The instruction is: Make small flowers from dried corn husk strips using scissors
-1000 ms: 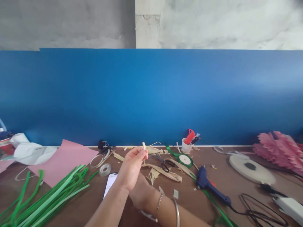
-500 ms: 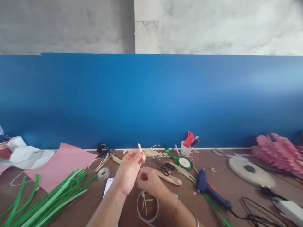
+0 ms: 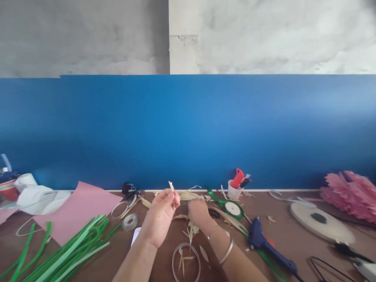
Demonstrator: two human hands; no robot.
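My left fingers (image 3: 176, 199), head view: closed in pinch on pale husk strip (image 3: 171, 185), tip poking up above them. Right hand (image 3: 198, 211) down among husk scraps (image 3: 186, 195) beside scissors (image 3: 214, 212); fingertips hidden, can't tell grip. Pinch light; husk could split.

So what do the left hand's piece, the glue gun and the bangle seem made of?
Pale piece: perhaps dried husk, matte and straw-coloured, though too small to settle. Glue gun: likely hard plastic, smooth, evenly dark blue. Bangle: probably polished metal, silvery with a bright sheen.
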